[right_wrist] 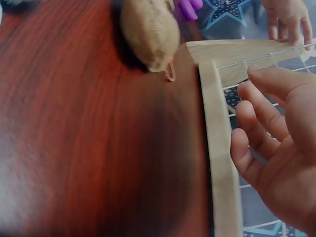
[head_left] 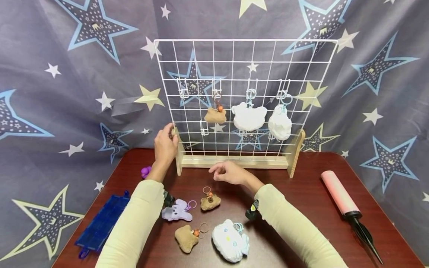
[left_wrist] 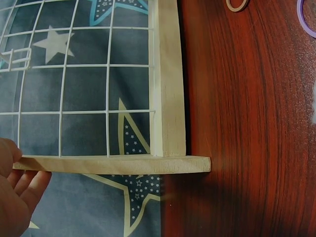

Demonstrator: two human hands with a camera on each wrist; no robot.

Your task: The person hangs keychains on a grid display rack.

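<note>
A white wire grid rack (head_left: 228, 100) stands upright in a wooden base at the table's back. With thumb and fingers, my left hand (head_left: 166, 144) holds the top of the rack's left wooden post (left_wrist: 113, 164). In front of the base, my right hand (head_left: 231, 173) hovers with loosely bent fingers, holding nothing. On the grid hang a brown plush keychain (head_left: 215, 115), a white plush keychain (head_left: 249, 117) and another white plush (head_left: 279, 124). Nearest below my right hand lies a small brown plush keychain (head_left: 210, 202) with a ring and orange bead.
Toward the front lie a lilac plush keychain (head_left: 177, 211), another brown plush (head_left: 186, 238) and a white plush with a blue ring (head_left: 229, 241). A blue plastic tray (head_left: 104, 217) is at the left. At the right rests a pink pump (head_left: 340, 193). Behind hangs star-patterned cloth (head_left: 127, 44).
</note>
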